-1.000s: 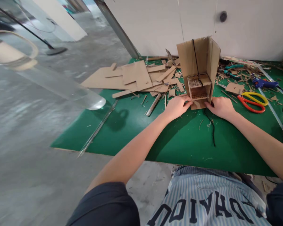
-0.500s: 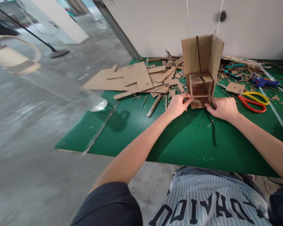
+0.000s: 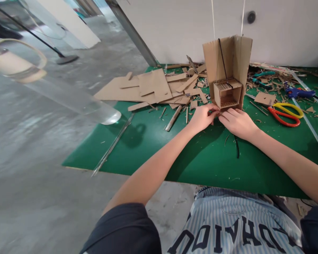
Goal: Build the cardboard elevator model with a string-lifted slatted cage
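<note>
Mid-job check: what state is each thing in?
Tall brown cardboard structure: upright.
Small brown cardboard box inside it: open at the front.
Thin white strings: straight, running upward.
Red-and-yellow-handled scissors: lying flat, blades partly hidden.
Blue plastic glue gun: lying down; on or off, cannot tell.
Flat brown cardboard pieces: loosely piled.
Left hand: fingers bent at the structure's base.
Right hand: fingers bent, next to the left hand.
</note>
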`<state>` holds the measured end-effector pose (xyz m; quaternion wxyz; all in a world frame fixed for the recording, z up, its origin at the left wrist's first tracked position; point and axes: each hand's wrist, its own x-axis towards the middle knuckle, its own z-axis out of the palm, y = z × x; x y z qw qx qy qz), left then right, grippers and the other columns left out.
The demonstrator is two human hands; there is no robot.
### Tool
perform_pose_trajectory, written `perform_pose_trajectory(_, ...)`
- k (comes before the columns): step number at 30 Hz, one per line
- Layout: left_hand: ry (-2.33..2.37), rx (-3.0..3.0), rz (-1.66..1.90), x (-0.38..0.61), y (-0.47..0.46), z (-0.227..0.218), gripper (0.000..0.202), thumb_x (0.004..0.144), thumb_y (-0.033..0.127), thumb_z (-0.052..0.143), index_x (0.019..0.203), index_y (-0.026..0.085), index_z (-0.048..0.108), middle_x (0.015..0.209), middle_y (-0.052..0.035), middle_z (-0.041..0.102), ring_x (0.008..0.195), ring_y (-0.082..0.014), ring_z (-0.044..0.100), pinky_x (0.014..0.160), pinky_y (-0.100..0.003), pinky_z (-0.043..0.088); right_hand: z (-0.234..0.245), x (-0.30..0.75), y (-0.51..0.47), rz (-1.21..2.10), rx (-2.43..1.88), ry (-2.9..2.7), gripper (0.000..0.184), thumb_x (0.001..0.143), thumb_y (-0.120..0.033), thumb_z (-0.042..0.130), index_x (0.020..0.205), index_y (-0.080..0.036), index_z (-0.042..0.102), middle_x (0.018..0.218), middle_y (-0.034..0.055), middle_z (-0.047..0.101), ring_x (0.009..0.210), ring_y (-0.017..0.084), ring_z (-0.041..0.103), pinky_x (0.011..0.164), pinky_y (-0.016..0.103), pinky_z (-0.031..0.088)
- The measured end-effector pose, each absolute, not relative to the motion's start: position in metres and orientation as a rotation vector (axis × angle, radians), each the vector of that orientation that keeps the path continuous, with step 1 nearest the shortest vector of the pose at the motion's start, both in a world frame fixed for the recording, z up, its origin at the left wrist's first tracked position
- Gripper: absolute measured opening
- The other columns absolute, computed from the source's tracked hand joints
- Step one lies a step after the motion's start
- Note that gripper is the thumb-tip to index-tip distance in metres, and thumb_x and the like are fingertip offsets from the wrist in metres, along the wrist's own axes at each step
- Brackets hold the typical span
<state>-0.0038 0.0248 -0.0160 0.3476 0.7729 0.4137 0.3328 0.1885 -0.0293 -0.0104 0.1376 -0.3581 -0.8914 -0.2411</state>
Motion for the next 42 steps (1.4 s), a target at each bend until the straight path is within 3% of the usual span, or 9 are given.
perform_pose_trajectory(4, 1.057, 1.985, 0.840, -0.002, 0.025, -0.013, 0.011, 0.092, 0.011, 0.059, 0.090, 0.015, 0.069, 0.075, 0.0026, 0.069, 0.042, -0.0046, 0.054, 0.052, -0.019, 0.048, -0.015, 0.192, -0.025, -0.617, -1.125, -2.593, 0.028, 0.104, -0.015, 0.044, 0.105, -0.013, 0.071, 0.098, 0.0103, 0.072, 0.095, 0.021, 0.056, 0.077, 0.033, 0.038)
perform_pose_trajectory(8, 1.049, 1.971, 0.832, -0.002, 0.026, -0.015, 0.010, 0.091, 0.010, 0.061, 0.085, 0.015, 0.067, 0.068, 0.0044, 0.064, 0.042, -0.0053, 0.055, 0.052, -0.019, 0.047, -0.016, 0.193, -0.025, -0.596, -1.164, -2.614, 0.029, 0.103, -0.013, 0.043, 0.110, -0.013, 0.071, 0.102, 0.0097, 0.073, 0.094, 0.020, 0.058, 0.069, 0.032, 0.037)
perform_pose_trajectory(15, 1.043, 1.972, 0.832, -0.003, 0.027, -0.017, 0.012, 0.090, 0.010, 0.063, 0.079, 0.015, 0.067, 0.070, 0.0028, 0.067, 0.045, -0.0052, 0.057, 0.054, -0.019, 0.048, -0.012, 0.191, -0.028, -0.586, -1.187, -2.658, 0.032, 0.102, -0.009, 0.041, 0.110, -0.013, 0.071, 0.102, 0.0113, 0.073, 0.090, 0.020, 0.058, 0.064, 0.031, 0.032)
perform_pose_trajectory(22, 1.029, 1.911, 0.881, 0.001, 0.027, -0.021, 0.012, 0.090, 0.014, 0.061, 0.082, 0.016, 0.069, 0.066, 0.0018, 0.066, 0.048, -0.0085, 0.060, 0.053, -0.021, 0.049, -0.009, 0.188, -0.026, -0.592, -1.206, -2.616, 0.036, 0.104, -0.012, 0.037, 0.107, -0.013, 0.073, 0.097, 0.0112, 0.072, 0.089, 0.020, 0.057, 0.062, 0.033, 0.029)
perform_pose_trajectory(29, 1.124, 1.976, 0.876, -0.003, 0.025, -0.021, 0.006, 0.090, 0.014, 0.065, 0.091, 0.015, 0.071, 0.075, -0.0004, 0.071, 0.051, -0.0101, 0.062, 0.059, -0.024, 0.053, -0.009, 0.184, -0.023, -0.576, -1.204, -2.655, 0.037, 0.104, -0.011, 0.037, 0.105, -0.014, 0.073, 0.099, 0.0117, 0.072, 0.088, 0.020, 0.057, 0.063, 0.034, 0.028)
perform_pose_trajectory(35, 1.187, 2.265, 0.837, -0.006, 0.026, -0.017, 0.006, 0.088, 0.014, 0.071, 0.084, 0.015, 0.075, 0.094, -0.0053, 0.074, 0.074, -0.0134, 0.065, 0.075, -0.027, 0.053, -0.012, 0.183, -0.024, -0.627, -1.195, -2.653, 0.038, 0.103, -0.008, 0.035, 0.104, -0.013, 0.072, 0.099, 0.0117, 0.072, 0.090, 0.021, 0.058, 0.062, 0.033, 0.027)
perform_pose_trajectory(42, 1.165, 2.291, 0.798, -0.004, 0.027, -0.020, 0.011, 0.089, 0.012, 0.066, 0.081, 0.016, 0.073, 0.091, -0.0057, 0.074, 0.090, -0.0188, 0.069, 0.085, -0.031, 0.054, -0.012, 0.184, -0.025, -0.637, -1.196, -2.665, 0.038, 0.103, -0.008, 0.035, 0.106, -0.014, 0.072, 0.098, 0.0115, 0.072, 0.091, 0.021, 0.059, 0.061, 0.033, 0.026)
